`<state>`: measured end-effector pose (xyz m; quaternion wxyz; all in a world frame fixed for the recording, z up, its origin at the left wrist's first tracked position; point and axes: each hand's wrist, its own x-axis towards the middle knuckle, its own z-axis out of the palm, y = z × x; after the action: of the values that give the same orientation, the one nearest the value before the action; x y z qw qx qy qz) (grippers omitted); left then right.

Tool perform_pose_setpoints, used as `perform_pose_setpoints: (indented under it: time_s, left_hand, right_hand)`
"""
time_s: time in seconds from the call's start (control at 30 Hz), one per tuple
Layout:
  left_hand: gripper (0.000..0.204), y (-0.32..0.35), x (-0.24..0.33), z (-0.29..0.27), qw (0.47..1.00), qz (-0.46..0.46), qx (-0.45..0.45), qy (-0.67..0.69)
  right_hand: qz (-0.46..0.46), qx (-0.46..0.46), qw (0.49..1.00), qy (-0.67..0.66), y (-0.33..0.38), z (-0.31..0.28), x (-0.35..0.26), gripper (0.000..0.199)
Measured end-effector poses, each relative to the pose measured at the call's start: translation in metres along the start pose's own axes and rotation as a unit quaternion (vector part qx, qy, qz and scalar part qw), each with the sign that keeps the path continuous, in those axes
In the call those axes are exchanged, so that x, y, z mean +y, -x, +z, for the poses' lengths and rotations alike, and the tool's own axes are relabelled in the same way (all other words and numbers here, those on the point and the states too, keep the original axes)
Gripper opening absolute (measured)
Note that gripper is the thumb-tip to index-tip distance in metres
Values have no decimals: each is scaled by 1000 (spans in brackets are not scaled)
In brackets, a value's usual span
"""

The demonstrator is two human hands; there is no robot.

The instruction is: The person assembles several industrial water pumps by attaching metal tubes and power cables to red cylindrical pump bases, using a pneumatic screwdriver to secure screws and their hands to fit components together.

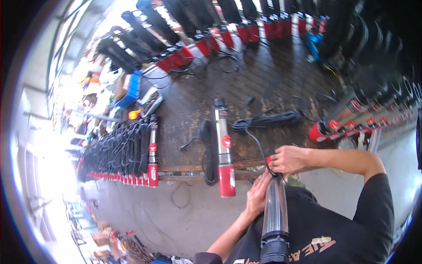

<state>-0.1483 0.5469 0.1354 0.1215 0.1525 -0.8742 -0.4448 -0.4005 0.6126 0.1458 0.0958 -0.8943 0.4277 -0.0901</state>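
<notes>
A silver, tube-shaped submersible pump (275, 207) leans against my black shirt, its black end toward me and its far end at the table's front edge. My left hand (257, 196) is closed around the side of that far end. Just above it, my right hand (288, 159) is closed with the fingers curled in. A small red piece (269, 161) shows at its fingertips; what it belongs to is hidden. A black cable (257, 141) runs from the pump's far end, past my right fingers, to a bundled cable coil (268, 121) on the table.
Left of centre, another red and silver pump (224, 143) overhangs the edge of the dark table (189, 94), beside a black cable bundle (210, 154). Rows of pumps line the table's left (152, 149), back (226, 37) and right (336, 127). A metal tray (151, 102) and blue bin (129, 90) stand far left.
</notes>
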Motion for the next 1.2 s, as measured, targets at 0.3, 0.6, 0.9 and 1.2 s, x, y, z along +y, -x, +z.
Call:
perform_pose_setpoints:
  time_s: [0.3, 0.6, 0.9, 1.2]
  left_hand:
    - [60, 23, -8, 10, 969, -237, 3, 65]
    - [36, -109, -77, -37, 973, -157, 127, 115]
    - [49, -132, -145, 59, 958, -264, 110, 19]
    - [58, -154, -98, 44, 936, -303, -42, -172]
  right_hand:
    - [78, 107, 928, -348, -7, 45, -23, 86]
    - [345, 382, 693, -505, -64, 87, 35, 57]
    - [423, 349, 582, -600, -34, 155, 34, 26]
    - [500, 356, 585, -530, -28, 178, 18, 56]
